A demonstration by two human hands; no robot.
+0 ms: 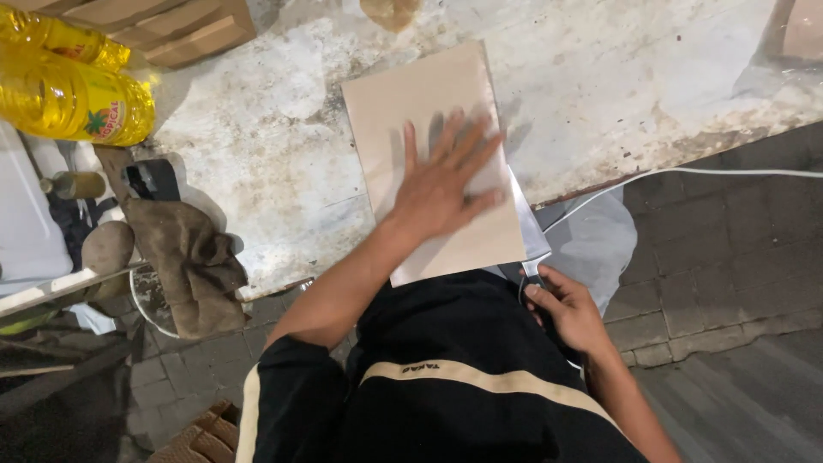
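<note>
Beige paper sheets, one stack, lie on the worn white bench, overhanging its near edge. One left hand presses flat on top, fingers spread. One right hand grips a knife under the stack. Two yellow oil bottles and one brown rag sit left; paving stones below.

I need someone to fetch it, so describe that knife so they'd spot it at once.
Find the worn white table, then the beige paper stack overhanging its near edge. The knife pokes out beneath its right side, held by the right hand: the only shiny metal blade there.
</note>
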